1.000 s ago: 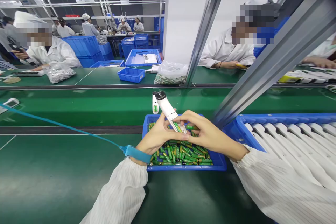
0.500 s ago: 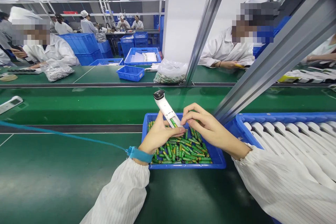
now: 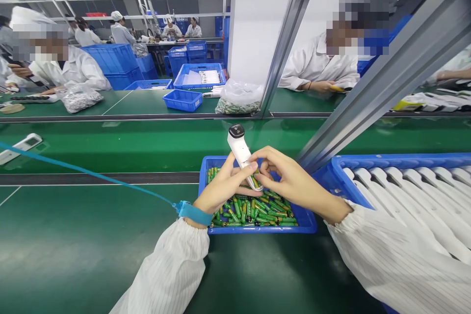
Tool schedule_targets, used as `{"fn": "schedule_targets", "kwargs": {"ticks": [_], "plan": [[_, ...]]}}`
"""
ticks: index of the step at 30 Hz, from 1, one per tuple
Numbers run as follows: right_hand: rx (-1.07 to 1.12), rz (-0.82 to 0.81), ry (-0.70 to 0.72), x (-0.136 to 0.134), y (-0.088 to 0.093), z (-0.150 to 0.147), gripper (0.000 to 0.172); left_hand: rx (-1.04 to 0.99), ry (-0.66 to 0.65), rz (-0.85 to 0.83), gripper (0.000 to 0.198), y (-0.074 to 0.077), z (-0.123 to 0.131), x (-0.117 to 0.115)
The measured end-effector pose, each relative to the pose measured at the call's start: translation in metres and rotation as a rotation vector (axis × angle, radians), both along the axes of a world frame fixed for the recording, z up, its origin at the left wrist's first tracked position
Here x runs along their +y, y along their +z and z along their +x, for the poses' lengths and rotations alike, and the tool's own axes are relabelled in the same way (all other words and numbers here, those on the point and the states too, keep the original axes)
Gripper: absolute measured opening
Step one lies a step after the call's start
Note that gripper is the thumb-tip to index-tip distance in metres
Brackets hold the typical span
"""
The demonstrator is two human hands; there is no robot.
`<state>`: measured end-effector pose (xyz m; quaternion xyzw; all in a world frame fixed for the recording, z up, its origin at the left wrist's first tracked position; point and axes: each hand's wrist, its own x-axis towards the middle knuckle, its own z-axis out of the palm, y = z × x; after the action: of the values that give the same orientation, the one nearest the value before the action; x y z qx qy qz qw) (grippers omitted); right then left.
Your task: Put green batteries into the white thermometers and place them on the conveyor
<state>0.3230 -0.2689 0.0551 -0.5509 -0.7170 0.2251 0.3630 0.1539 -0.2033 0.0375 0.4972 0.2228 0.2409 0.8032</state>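
My left hand (image 3: 224,186) is closed around a white stick-shaped device (image 3: 241,149) with a black sensor head, holding it tilted above a blue tray (image 3: 305,223) full of green batteries (image 3: 257,208). A blue wrist strap (image 3: 193,213) with a cord sits on that wrist. My right hand (image 3: 289,179) pinches at the device's lower end, fingers pressed together where a green battery shows in its open back.
A large blue bin (image 3: 342,169) of white device shells stands at the right. Another white device (image 3: 20,146) lies on the green conveyor belt at the left. A slanted metal frame post (image 3: 386,73) rises behind the bin. Workers in white coats sit across the line.
The device has turned in my hands, its head swinging right and upright. My right fingers have closed in on its lower end. The second white device behind it has left view.
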Motion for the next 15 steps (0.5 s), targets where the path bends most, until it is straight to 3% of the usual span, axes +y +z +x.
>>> {"fn": "schedule_targets", "kwargs": {"ticks": [4, 7, 10, 15], "plan": [[0.003, 0.011, 0.030, -0.001, -0.005, -0.002, 0.029, 0.038, 0.089, 0.045, 0.056, -0.002, 0.003, 0.001], [0.015, -0.015, 0.028, -0.003, -0.012, 0.000, 0.041, 0.026, 0.117, 0.018, 0.063, -0.007, 0.005, -0.001], [0.033, -0.009, -0.030, 0.000, -0.023, 0.005, 0.045, -0.011, 0.138, 0.006, 0.070, -0.019, 0.007, 0.002], [0.055, -0.073, -0.086, 0.008, -0.034, 0.017, 0.045, 0.001, 0.258, 0.112, 0.066, -0.042, 0.009, 0.007]]}}
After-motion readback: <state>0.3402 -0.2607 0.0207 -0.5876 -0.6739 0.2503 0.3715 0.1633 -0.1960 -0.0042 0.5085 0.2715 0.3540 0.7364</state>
